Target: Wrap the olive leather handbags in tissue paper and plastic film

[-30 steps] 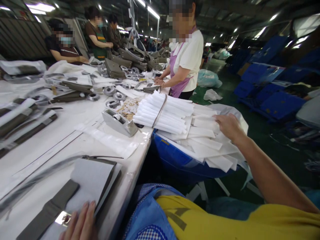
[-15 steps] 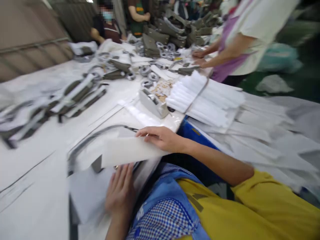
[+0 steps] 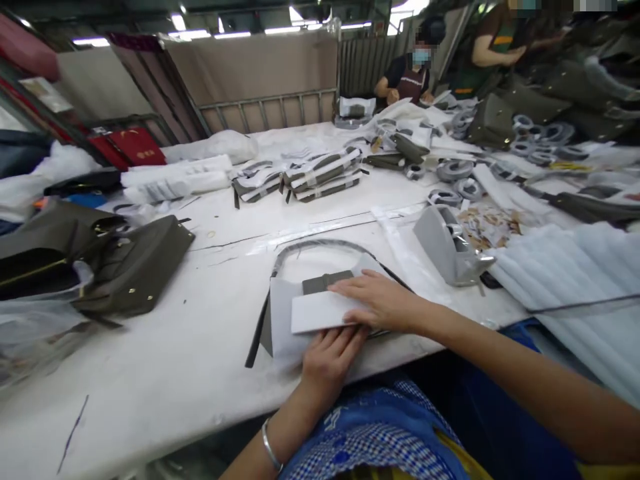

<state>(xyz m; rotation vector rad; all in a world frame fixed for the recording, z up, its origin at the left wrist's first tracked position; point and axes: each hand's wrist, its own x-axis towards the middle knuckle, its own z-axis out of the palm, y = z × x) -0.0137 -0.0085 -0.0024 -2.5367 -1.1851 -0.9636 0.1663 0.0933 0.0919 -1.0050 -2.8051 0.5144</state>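
On the white table in front of me lies a grey-green bag point(image 3: 267, 335) partly covered with white sheets, its long handle wrapped in grey point(image 3: 325, 244). A stiff-looking folded white sheet point(image 3: 315, 313) rests across it, beside a grey-green strap or flap point(image 3: 320, 283). My right hand point(image 3: 383, 300) lies over the right part of that sheet, fingers stretched out, fingertips reaching the flap. Just below, my left hand point(image 3: 333, 360) is flat with fingers extended at the sheet's near edge. What is under both palms is hidden.
A grey tape dispenser point(image 3: 437, 243) and a tied stack of white foam sheets point(image 3: 575, 267) stand to the right. Wrapped straps point(image 3: 320, 175) lie ahead, grey-green bags point(image 3: 135, 267) to the left. Across the table sits a person in a mask point(image 3: 413, 73).
My view has swung left and up. The white sheet, raised in my right hand before, now lies lower on the bag with that hand spread over it. My left hand stays at its near edge.
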